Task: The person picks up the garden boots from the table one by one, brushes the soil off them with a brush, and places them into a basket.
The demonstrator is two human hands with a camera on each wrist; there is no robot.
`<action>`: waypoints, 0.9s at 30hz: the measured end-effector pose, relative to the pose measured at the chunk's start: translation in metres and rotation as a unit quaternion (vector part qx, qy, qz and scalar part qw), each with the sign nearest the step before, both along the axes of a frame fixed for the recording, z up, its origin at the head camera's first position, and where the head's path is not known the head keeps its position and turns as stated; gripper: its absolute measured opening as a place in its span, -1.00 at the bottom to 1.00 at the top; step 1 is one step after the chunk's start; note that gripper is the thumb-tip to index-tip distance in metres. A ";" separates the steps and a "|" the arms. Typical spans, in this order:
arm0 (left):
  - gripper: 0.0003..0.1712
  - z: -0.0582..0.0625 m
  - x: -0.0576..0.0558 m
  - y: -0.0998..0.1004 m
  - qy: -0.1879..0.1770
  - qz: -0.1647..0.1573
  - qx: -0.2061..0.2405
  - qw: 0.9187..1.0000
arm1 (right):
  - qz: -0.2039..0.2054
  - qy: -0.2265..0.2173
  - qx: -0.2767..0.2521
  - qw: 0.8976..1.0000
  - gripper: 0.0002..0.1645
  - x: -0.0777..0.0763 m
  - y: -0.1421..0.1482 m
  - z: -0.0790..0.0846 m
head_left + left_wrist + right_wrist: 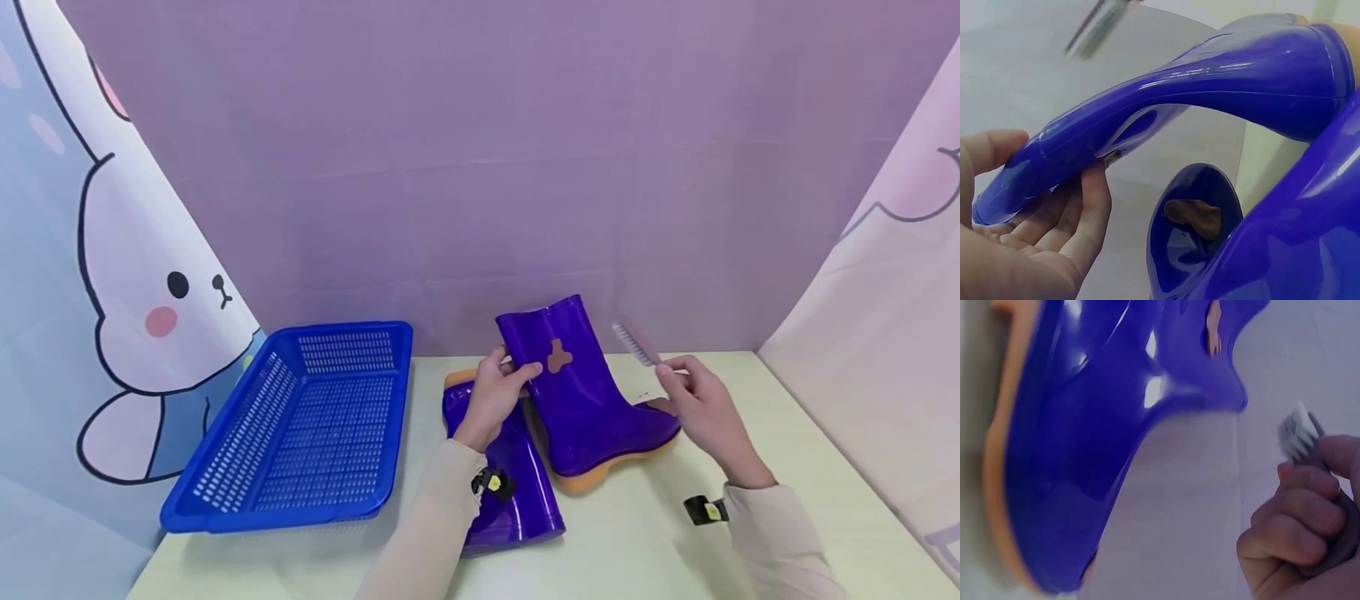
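A purple rain boot (pixel 588 408) with an orange sole stands tilted on the table, its shaft leaning left. My left hand (pixel 492 395) grips the shaft's left edge, thumb on the near face and fingers behind. Brown patches mark the shaft and the toe. In my right hand (pixel 707 410) is a small scrub brush (pixel 637 342), held by its handle above the toe, with the white bristles pointing left and clear of the boot. The right wrist view shows fingers curled round the brush handle (pixel 1342 534). Under my left forearm lies a second purple boot (pixel 528 492), on its side.
A blue plastic basket (pixel 397 417) with perforated walls stands at the left of the pale table (pixel 630 542). A purple cloth backdrop (pixel 480 183) rises behind, and printed curtains (pixel 885 317) flank both sides.
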State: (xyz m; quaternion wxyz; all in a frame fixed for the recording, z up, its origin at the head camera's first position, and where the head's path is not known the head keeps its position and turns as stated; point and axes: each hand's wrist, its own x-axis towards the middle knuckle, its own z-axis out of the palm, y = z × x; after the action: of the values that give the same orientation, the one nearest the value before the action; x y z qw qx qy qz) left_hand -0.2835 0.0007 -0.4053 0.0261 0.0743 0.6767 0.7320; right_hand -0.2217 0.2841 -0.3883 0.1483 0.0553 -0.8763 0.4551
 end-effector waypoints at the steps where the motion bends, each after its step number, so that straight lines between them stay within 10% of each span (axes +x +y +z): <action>1: -0.51 0.000 0.001 0.000 0.001 -0.003 0.005 1.000 | 0.018 0.005 -0.002 1.000 -0.57 -0.001 -0.006 0.001; 12: -0.48 0.002 0.009 -0.004 -0.003 -0.049 0.030 0.998 | 0.080 0.070 0.015 0.994 -0.80 0.002 -0.040 -0.003; 27: -0.59 -0.004 0.008 -0.004 -0.008 -0.059 0.048 0.997 | 0.153 0.038 0.054 0.986 -0.87 0.004 -0.044 -0.012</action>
State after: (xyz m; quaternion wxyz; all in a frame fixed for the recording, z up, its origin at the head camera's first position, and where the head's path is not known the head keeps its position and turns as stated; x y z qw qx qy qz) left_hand -0.2751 -0.0032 -0.4096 0.0712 0.1096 0.6352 0.7612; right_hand -0.2178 0.2398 -0.4001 0.1064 0.2141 -0.8745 0.4220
